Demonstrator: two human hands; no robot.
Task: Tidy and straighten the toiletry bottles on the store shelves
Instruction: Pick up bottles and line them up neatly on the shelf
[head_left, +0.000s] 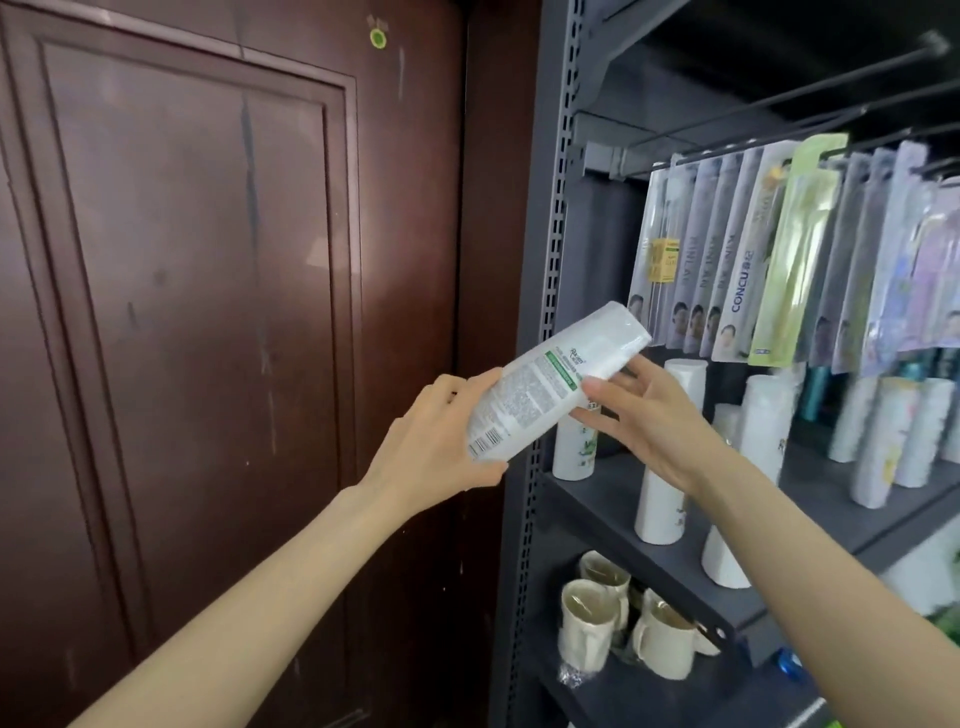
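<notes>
Head view looks down two bare forearms toward a grey metal shelf unit standing beside a dark brown door. Left hand grips the lower end of a white bottle, fingers curled over the top edge and thumb underneath near the barcode. That bottle is held in the air, tilted, its cap end raised toward the upper right, in front of the shelf upright and above the shelf board. Its back label with small print and a green band faces the camera. Right hand touches the bottle's upper half from below, thumb against the label side and fingers spread and only loosely bent behind it; whether it truly clasps the bottle or just steadies it cannot be told. On the board stand more white bottles, upright, in loose rows that run back to the right, one at the left end just beneath the held bottle. Above them, flat packets hang from hooks in a close row, one yellow-green. On the shelf below sit cream mugs, clustered together.
</notes>
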